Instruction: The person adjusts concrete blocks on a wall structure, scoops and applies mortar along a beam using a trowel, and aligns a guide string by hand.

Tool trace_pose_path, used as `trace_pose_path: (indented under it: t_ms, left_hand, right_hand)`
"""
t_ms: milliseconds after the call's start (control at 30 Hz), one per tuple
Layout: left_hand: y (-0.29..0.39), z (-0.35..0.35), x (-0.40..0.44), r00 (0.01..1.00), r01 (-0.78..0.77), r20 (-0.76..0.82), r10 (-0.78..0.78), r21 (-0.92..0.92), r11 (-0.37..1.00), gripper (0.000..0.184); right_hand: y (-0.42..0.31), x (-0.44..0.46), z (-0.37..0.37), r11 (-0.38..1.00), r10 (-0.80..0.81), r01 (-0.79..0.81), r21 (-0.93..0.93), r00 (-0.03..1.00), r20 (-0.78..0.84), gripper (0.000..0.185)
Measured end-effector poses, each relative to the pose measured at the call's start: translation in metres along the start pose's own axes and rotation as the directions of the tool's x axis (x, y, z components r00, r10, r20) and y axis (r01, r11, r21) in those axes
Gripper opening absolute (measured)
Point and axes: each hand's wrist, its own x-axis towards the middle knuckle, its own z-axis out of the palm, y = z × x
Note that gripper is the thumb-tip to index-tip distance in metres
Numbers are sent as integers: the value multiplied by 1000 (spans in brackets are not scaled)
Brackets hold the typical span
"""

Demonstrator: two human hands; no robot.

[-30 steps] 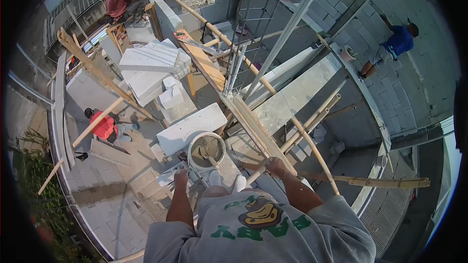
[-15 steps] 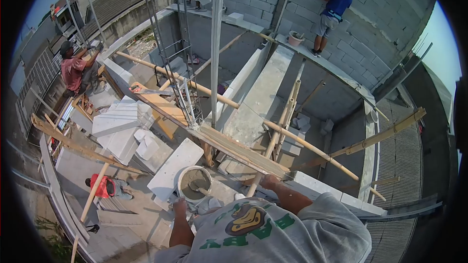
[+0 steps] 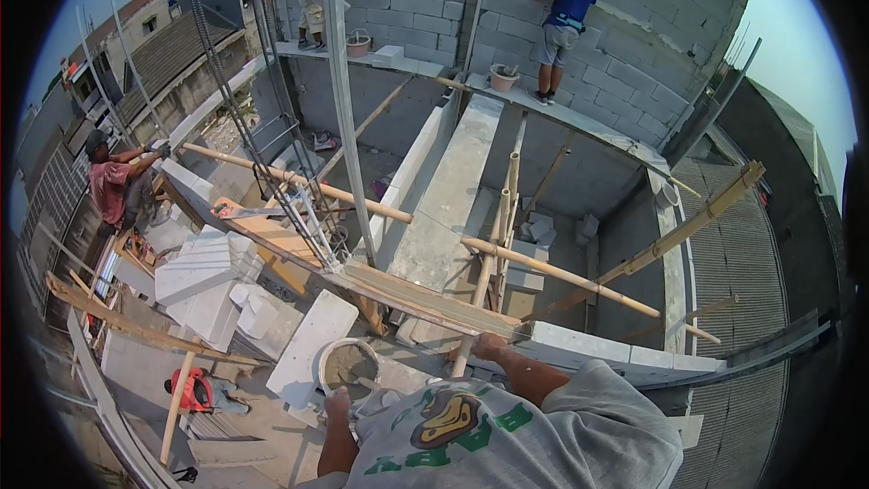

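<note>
My left hand (image 3: 338,402) is low, beside the near rim of a pale bucket (image 3: 323,366) holding grey mortar (image 3: 351,364). A trowel-like tool (image 3: 366,382) lies in the mortar, apart from that hand as far as I can see. My right hand (image 3: 490,347) rests at the near end of a board-edged mortar strip (image 3: 444,297), close to a bamboo pole (image 3: 463,353) and a row of white blocks (image 3: 579,344). The fingers of both hands are too small and partly hidden to show a grip.
A white slab (image 3: 312,344) and stacked blocks (image 3: 206,272) lie left. Bamboo poles (image 3: 561,273) and an upright metal post (image 3: 342,109) cross the space. Co-workers are at the block wall (image 3: 567,14), at left (image 3: 110,186) and below (image 3: 195,389). Open drops lie between walls.
My view has shifted, so the scene sits further left and the far wall lower. My hands stay near the bucket and the board end. The co-worker in blue has an arm on the wall throughout.
</note>
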Motion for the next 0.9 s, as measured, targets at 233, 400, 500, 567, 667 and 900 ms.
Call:
trace_pose_path:
  t_ms: [233, 400, 500, 567, 667, 900]
  left_hand:
    - [3, 11, -3, 994, -90, -64, 88, -32, 995, 14]
    - [2, 7, -8, 998, -57, -39, 58, 11, 998, 12]
    - [4, 5, -19, 994, -80, -35, 105, 420, 904, 11]
    - [26, 3, -32, 979, -137, -16, 203, 684, 717, 11]
    - [51, 2, -43, 984, -42, -117, 135, 586, 809, 16]
    - [45, 5, -42, 980, 155, -188, -71, 483, 862, 19]
  right_hand:
    - [20, 11, 18, 993, 38, -25, 120, 993, -114, 40]
    - [25, 13, 16, 984, 146, -153, 86, 985, 88, 41]
    - [29, 22, 22, 994, 107, -110, 21, 988, 110, 41]
    - [33, 30, 27, 997, 78, -77, -18, 991, 106, 41]
    - [34, 33, 31, 997, 67, -69, 17, 993, 97, 39]
    - [27, 21, 23, 992, 56, -64, 113, 996, 75, 36]
